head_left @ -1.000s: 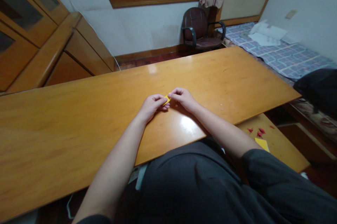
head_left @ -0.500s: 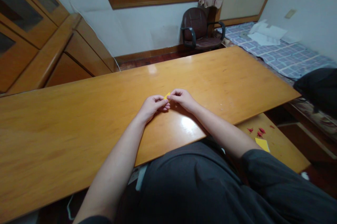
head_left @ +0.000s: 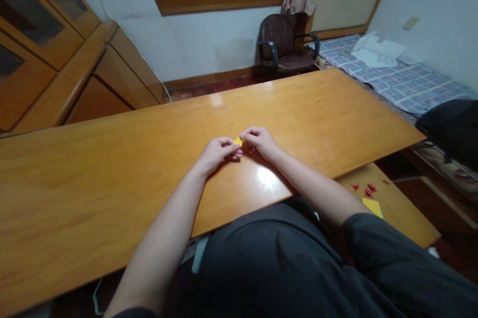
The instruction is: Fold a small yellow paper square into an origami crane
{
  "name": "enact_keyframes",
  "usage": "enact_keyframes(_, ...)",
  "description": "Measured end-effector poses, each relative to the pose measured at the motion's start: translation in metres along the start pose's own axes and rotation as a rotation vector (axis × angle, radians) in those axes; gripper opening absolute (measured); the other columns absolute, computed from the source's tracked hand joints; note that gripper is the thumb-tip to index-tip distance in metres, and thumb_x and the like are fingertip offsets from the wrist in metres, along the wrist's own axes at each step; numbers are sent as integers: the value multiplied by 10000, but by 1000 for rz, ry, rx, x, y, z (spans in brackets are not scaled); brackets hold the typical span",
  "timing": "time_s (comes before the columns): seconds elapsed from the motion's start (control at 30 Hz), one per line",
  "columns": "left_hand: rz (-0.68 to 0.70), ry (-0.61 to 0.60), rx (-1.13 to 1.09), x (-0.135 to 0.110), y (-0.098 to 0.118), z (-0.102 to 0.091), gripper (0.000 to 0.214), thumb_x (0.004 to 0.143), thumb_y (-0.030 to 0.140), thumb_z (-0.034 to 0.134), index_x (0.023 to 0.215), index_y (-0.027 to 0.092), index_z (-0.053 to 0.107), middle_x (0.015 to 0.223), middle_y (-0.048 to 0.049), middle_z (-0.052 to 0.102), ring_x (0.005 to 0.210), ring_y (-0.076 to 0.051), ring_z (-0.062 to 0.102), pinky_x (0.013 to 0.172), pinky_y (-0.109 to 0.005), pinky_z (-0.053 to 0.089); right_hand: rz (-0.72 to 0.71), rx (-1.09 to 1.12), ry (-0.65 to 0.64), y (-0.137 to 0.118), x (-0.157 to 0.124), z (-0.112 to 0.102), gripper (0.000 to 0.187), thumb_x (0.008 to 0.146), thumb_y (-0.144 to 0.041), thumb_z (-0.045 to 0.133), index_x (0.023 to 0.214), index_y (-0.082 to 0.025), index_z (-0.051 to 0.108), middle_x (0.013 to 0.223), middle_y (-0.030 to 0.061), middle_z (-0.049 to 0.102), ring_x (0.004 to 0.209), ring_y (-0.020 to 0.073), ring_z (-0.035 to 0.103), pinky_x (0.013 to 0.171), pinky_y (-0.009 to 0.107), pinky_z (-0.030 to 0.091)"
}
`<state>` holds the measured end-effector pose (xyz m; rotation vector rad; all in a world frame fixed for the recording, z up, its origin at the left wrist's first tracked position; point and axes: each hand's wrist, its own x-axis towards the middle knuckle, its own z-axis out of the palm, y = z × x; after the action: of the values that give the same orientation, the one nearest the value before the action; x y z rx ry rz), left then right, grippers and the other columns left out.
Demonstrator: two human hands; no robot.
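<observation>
Both our bare hands were up at one small target, over the long, glossy, honey-brown wooden bench (head_left: 112,173)! Our left hand (head_left: 217,155) had it: thumb on top, fingers curled beneath, pinching a tiny, angular piece of yellow paper (head_left: 238,142) (paper by the look of it, anyway). Our right hand (head_left: 261,141) was right there too, thumb and forefinger drawn close together at the piece's upper right edge, though whether those tips gripped it or only sat just beside it, we could not tell.

And how far along were we? Partway, we judged. The yellow piece was much smaller than the flat, four-sided sheet of yellow paper (head_left: 372,206) lying down to our right, so some folding or trimming looked done; but what showed between the fingers had no clear final form, and our thumb hid part of it. That other sheet looked untouched, well apart from the hands, on the pale-brown wooden board (head_left: 407,223) below the bench's edge. And near it, what a scatter! Small, spiky red pieces (head_left: 368,192), paper most likely, looked complete to us, though too small to make out fully. Nothing yellow and spiky lay among them, so the piece in hand, we reckoned, had work left.
</observation>
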<state>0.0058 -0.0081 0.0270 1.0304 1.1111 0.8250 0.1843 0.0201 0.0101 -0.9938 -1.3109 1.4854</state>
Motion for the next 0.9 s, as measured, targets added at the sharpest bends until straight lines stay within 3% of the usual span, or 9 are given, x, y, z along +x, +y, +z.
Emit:
enact_keyframes(0.53, 86, 46, -49, 2, -4, -3, 372, 668, 417, 821, 779, 131, 610, 712, -50, 700, 592, -126, 652, 592, -250, 545, -55, -24, 71, -2, 3, -1, 289, 723, -452, 712, 725, -172, 645, 553, -52, 497, 517, 88, 400, 500, 229, 308)
enact_keyframes(0.77, 84, 7, -11, 2, -7, -6, 398, 669, 447, 830, 786, 128, 624, 715, -51, 697, 577, -124, 647, 589, -253, 542, -15, -36, -63, -2, 1, 0, 357, 709, -487, 740, 834, -171, 631, 643, -36, 587, 539, 90, 489, 512, 217, 399)
enact_keyframes(0.9, 78, 4, -21, 3, -7, -8, 412, 662, 455, 835, 795, 124, 629, 719, -53, 695, 587, -127, 648, 584, -255, 545, 25, -87, -133, -1, -1, -1, 368, 734, -506, 728, 797, -159, 622, 621, -34, 574, 532, 91, 501, 503, 214, 430)
